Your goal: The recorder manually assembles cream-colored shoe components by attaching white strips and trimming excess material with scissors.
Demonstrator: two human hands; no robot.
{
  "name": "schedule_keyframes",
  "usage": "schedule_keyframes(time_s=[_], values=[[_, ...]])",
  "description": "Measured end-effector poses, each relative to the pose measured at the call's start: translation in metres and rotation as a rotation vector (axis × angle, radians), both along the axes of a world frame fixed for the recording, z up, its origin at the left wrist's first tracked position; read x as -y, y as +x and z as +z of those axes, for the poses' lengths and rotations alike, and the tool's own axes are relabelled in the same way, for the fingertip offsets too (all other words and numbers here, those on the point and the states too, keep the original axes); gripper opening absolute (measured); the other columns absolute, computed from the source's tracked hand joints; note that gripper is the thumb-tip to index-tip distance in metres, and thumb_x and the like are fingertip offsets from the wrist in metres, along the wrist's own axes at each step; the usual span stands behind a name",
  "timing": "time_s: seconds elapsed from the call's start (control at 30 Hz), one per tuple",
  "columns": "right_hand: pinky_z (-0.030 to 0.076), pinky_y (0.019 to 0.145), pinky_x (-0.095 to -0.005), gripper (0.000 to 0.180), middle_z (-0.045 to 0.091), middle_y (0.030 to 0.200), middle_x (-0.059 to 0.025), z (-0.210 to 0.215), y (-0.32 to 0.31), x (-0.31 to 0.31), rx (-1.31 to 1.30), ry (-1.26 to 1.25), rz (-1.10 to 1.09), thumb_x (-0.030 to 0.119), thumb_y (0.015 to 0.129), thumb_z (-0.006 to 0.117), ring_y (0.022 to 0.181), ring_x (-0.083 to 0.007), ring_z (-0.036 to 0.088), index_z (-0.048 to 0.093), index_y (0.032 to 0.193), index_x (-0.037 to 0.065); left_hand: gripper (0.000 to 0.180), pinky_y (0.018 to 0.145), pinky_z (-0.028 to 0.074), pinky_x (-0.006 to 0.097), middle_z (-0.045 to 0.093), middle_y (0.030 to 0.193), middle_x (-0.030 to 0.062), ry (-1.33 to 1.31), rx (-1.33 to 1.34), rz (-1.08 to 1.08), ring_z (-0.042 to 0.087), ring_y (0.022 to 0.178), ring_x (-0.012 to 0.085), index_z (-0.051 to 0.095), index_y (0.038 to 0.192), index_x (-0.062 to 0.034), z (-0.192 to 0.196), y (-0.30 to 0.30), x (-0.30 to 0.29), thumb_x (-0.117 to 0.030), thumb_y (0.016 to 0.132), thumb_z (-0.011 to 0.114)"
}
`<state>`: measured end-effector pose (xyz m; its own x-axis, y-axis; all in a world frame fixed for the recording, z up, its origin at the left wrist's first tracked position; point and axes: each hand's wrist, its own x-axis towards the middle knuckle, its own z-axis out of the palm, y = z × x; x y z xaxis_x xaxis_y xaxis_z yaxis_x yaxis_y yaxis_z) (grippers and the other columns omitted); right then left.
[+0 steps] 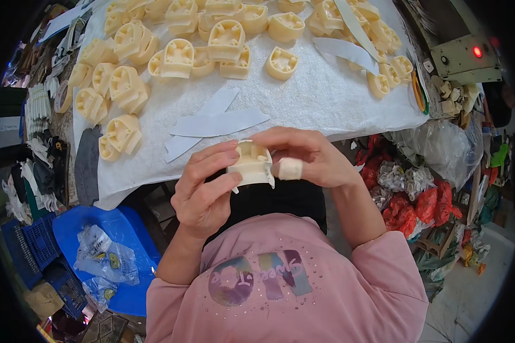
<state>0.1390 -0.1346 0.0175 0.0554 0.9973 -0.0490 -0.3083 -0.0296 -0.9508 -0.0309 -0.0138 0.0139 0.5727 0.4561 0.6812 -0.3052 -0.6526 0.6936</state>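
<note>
A cream plastic shoe heel [250, 166], hollow at the top, is held upright near the table's front edge. A pale strip [254, 175] wraps its side, with its ends sticking out at the bottom. My left hand [205, 186] grips the heel from the left, fingers pressed on its side. My right hand [315, 157] closes on its right side, the index finger at the top edge. A whitish wrap [290, 168] covers the right thumb, which presses near the strip's right end. Crossed pale strips [220, 123] lie on the table just beyond my hands.
Several cream heels [226, 40] spread over the white-covered table [303, 106]. More pale strips [346, 54] lie at the far right near a box with a red light [466, 57]. A blue plastic bin [137, 228] with clear bags stands at lower left. Red bags [420, 206] lie at right.
</note>
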Motion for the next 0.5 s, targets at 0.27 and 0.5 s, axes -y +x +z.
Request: schedule_keyframes(time_s=[0.27,0.5], values=[[0.051,0.079,-0.0255,0.026,0.057,0.106,-0.0066,0.0027,0.0059,-0.0032,0.035,0.043,0.004,0.0,0.077,0.066,0.092,-0.0144,0.059,0.061,0.102,-0.001,0.026,0.075,0.054,0.037,0.061,0.099,0.0155,0.04,-0.031,-0.065,0.063,0.092,0.0369,0.06,0.086,-0.0001,-0.0001,0.0026,-0.0032,0.013,0.065,0.066],[0.051,0.068,-0.0248,0.024,0.06,0.088,-0.0097,0.0074,0.0083,-0.0053,0.384,0.088,-0.002,0.003,0.072,0.065,0.076,-0.0164,0.062,0.059,0.094,0.0,0.025,0.072,0.054,0.036,0.061,0.097,0.0163,0.076,-0.076,-0.1,0.064,0.09,0.036,0.06,0.084,0.0021,0.0018,0.0035,-0.0068,0.014,0.062,0.065]])
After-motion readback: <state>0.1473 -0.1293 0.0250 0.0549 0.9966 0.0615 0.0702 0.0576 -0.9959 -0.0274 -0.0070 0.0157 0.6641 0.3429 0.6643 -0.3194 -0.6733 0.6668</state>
